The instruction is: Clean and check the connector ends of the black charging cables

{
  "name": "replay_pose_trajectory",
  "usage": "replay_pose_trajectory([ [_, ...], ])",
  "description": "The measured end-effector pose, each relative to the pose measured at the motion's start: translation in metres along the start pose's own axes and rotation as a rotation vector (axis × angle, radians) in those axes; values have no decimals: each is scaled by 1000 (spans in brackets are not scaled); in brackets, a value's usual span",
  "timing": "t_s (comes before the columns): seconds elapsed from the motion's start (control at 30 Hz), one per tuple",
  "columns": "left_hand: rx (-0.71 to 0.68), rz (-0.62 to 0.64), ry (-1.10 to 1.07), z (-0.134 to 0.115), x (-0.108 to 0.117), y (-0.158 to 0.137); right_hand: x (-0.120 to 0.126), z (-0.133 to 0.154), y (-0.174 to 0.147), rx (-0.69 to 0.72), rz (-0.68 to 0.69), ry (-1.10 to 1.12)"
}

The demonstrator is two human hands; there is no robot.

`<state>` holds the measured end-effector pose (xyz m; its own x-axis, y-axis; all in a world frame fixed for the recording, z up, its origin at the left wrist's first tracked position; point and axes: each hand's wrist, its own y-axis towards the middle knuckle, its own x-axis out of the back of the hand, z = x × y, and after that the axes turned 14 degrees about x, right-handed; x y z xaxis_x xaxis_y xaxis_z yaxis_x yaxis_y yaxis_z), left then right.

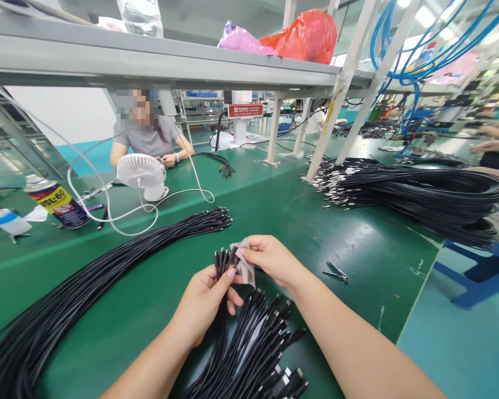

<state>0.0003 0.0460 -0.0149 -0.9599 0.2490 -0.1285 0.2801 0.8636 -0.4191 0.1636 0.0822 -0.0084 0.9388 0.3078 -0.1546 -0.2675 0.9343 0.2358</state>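
Note:
Several black cables (222, 260) stand bunched in my left hand (205, 293), their connector ends poking up past the fingers. My right hand (270, 256) pinches a whitish cloth (246, 271), which lies against the connector end of one cable. Both hands nearly meet at that end. Below them a loose bundle of black cables (253, 338) with metal-tipped plugs lies on the green table (307, 238). To the left a long curved bundle of black cables (120, 266) stretches across the table, its ends near my hands.
A white fan (141, 172) with its white cord and a spray can (58, 202) stand at the left. Tweezers (336, 271) lie right of my arm. A large coiled cable heap (419, 188) sits at the right, beside a blue stool (478, 271). A person (152, 136) sits opposite under the shelf (170, 61).

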Motion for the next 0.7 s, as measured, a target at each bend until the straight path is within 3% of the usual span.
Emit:
replay_pose_trajectory([
  [0.13,18,24,22,1,0,-1,0,2,0,-7,-3,75],
  [0.37,50,61,20,0,-2,-4,-2,-2,-3,56,27,-134],
  [0.47,65,81,-3,-1,-3,-5,-4,-3,-3,154,31,-387],
  [0.57,95,100,-64,-4,-4,-7,-6,-4,-3,340,17,-729],
  [0.7,135,77,-155,-8,-7,-10,-7,-7,-5,524,6,-961],
])
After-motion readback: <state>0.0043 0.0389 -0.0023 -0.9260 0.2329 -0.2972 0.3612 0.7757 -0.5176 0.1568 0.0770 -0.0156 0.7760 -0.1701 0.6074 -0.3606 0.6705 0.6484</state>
